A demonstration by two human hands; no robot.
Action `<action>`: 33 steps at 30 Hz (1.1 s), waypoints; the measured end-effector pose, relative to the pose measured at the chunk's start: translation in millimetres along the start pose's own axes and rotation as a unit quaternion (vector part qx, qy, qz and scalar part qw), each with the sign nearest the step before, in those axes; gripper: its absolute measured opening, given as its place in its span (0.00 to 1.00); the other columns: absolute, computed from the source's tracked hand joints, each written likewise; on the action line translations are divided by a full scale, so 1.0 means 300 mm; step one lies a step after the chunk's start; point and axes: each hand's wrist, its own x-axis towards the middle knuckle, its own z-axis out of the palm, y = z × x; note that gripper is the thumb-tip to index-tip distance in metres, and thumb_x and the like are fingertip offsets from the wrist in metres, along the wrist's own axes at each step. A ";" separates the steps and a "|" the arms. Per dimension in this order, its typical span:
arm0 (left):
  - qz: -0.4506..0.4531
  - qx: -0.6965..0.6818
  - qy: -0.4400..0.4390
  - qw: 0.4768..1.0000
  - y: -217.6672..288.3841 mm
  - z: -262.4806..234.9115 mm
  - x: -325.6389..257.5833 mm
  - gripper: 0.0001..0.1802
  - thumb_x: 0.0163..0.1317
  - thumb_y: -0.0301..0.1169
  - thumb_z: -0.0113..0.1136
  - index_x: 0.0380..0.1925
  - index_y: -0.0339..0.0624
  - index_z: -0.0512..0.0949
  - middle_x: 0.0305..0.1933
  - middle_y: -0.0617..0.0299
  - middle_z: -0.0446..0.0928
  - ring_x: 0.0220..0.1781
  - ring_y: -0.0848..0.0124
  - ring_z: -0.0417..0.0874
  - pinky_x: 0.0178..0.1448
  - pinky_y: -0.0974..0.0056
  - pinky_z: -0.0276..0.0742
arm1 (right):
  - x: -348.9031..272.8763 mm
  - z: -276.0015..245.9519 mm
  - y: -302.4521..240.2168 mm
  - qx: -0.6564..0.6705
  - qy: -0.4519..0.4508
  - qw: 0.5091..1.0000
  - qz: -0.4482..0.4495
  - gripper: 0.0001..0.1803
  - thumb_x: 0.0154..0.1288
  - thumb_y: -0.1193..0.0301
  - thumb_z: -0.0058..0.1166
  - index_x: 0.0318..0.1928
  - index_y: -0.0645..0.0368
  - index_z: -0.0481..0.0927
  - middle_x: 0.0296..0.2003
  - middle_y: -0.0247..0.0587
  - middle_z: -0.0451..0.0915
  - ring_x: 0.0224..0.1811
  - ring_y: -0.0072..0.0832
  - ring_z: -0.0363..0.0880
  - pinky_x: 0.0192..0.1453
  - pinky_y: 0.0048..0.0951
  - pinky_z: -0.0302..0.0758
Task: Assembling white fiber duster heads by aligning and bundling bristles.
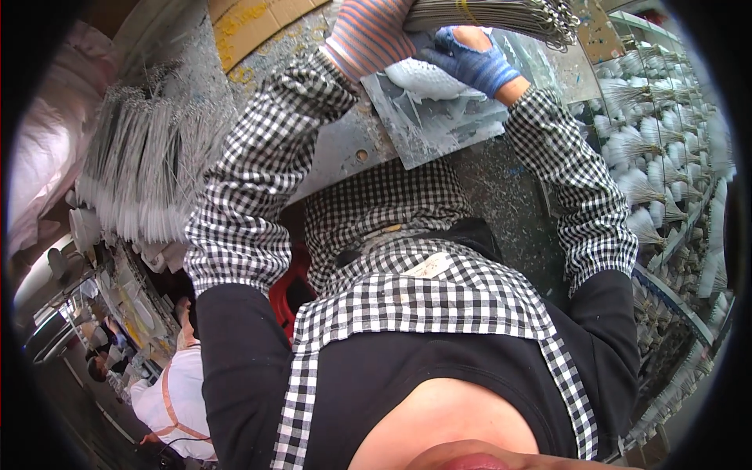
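Observation:
A thick bundle of thin metal wires with small looped ends (501,17) lies across the top of the view, a yellow band round it. My left hand (372,39), in a pink-and-grey striped glove, is closed round its left part. Against the bundle's underside is my right hand (474,64), in a blue glove with bare skin showing through a gap; its fingers curl in and are partly hidden. Just below the hands, a white bumpy mass (431,81) rests on a smeared, greyish sheet (439,129). The bundle's left end is hidden by my left hand.
Long thin wire brushes with white tips (149,168) hang in a mass at the left. A rack of white-bristled brushes (658,149) fills the right side. Cardboard (251,31) lies on the speckled worktable (337,160). Another person (176,392) sits at lower left.

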 end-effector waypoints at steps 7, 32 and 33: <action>-0.049 -0.025 0.008 0.998 0.021 -0.039 -0.033 0.22 0.55 0.25 0.76 0.50 0.38 0.79 0.44 0.55 0.86 0.46 0.65 0.89 0.49 0.63 0.84 | 0.045 -0.033 -0.107 -0.011 0.019 1.000 0.000 0.13 0.65 0.57 0.66 0.40 0.54 0.88 0.29 0.46 0.84 0.34 0.45 0.84 0.43 0.41 0.80; -0.414 0.270 0.167 0.853 0.165 -0.680 -0.710 0.32 0.77 0.49 0.42 0.71 0.38 0.69 0.77 0.52 0.68 0.77 0.49 0.66 0.82 0.36 0.51 | -0.220 -0.002 -0.623 0.260 0.174 0.944 -0.108 0.09 0.53 0.75 0.72 0.37 0.58 0.86 0.29 0.38 0.82 0.31 0.37 0.81 0.37 0.37 0.75; -0.413 0.266 0.168 0.855 0.173 -0.681 -0.700 0.32 0.77 0.49 0.42 0.71 0.38 0.68 0.77 0.53 0.68 0.77 0.50 0.66 0.82 0.37 0.51 | -0.220 0.002 -0.622 0.261 0.179 0.942 -0.109 0.10 0.53 0.75 0.72 0.37 0.58 0.86 0.29 0.39 0.82 0.31 0.37 0.81 0.37 0.37 0.75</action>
